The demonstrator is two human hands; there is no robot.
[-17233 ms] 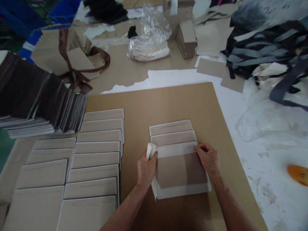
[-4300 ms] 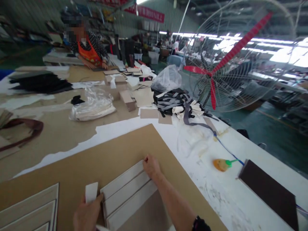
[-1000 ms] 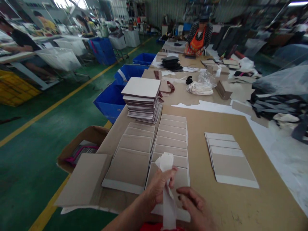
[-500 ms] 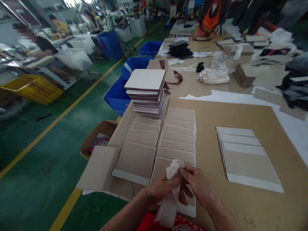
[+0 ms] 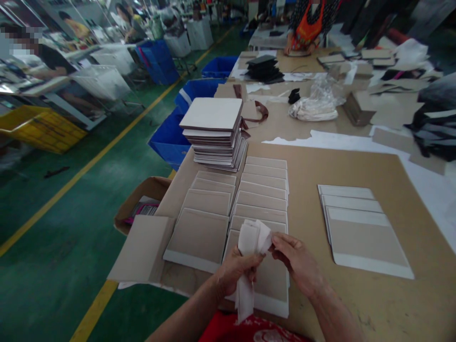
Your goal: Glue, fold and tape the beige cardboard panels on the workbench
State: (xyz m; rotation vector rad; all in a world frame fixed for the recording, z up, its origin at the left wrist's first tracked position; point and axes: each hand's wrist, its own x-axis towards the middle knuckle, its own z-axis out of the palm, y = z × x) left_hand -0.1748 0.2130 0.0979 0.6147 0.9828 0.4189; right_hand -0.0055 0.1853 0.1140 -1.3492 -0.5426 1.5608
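Observation:
A bundle of thin white strips [image 5: 248, 237] is wrapped in the fingers of my left hand [image 5: 237, 270], its lower ends hanging over my red clothing. My right hand [image 5: 294, 256] pinches the upper right corner of one strip and pulls it away from the bundle. Beneath both hands lies a column of overlapping beige panels [image 5: 267, 280] with white edge bands. Left of it is a second overlapping row of beige panels [image 5: 199, 235]. Farther right, several panels with white bands [image 5: 366, 237] overlap on the brown table [image 5: 306, 228].
A tall stack of boards [image 5: 212, 114] stands at the table's far left. A beige block [image 5: 137, 249] sits at the near left edge, above a cardboard box [image 5: 124, 209]. Blue bins [image 5: 167, 137] line the aisle. Across the tables, a person in an orange apron [image 5: 308, 28] works.
My right hand has drawn a strip's corner out to the right, and the bundle's top is now fanned open. My left hand has shifted slightly left, still gripping the bundle.

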